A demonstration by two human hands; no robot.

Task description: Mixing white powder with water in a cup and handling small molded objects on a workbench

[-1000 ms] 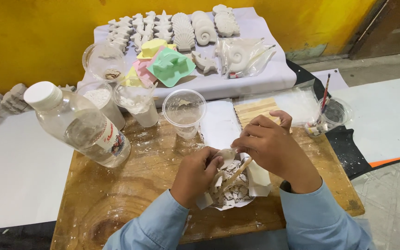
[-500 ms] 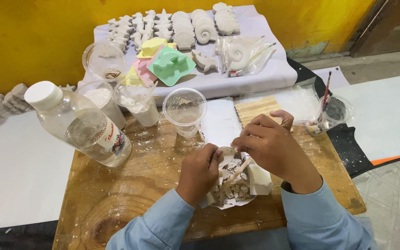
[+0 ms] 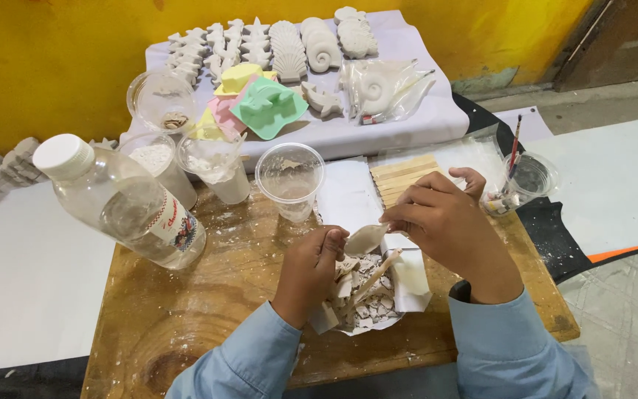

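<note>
Both of my hands meet over a sheet of white paper (image 3: 348,199) on a small wooden table (image 3: 208,295). My left hand (image 3: 310,267) and my right hand (image 3: 444,225) pinch the two ends of a curved white plaster shard (image 3: 365,239). Below it, a pile of broken plaster pieces (image 3: 367,299) lies on the paper, with a flat wooden stick (image 3: 373,277) leaning across it. My right hand's palm faces down, and its fingers curl around the shard's right end.
A clear water bottle (image 3: 123,203) lies tilted at the table's left. Several plastic cups (image 3: 289,177) stand behind the paper, and a row of wooden sticks (image 3: 404,177) lies at the right. Behind them sit coloured moulds (image 3: 267,107), white plaster casts (image 3: 311,44) and a cup with brushes (image 3: 518,181).
The hands have lifted a little off the pile, and the shard between them now shows plainly. The camera has shifted slightly.
</note>
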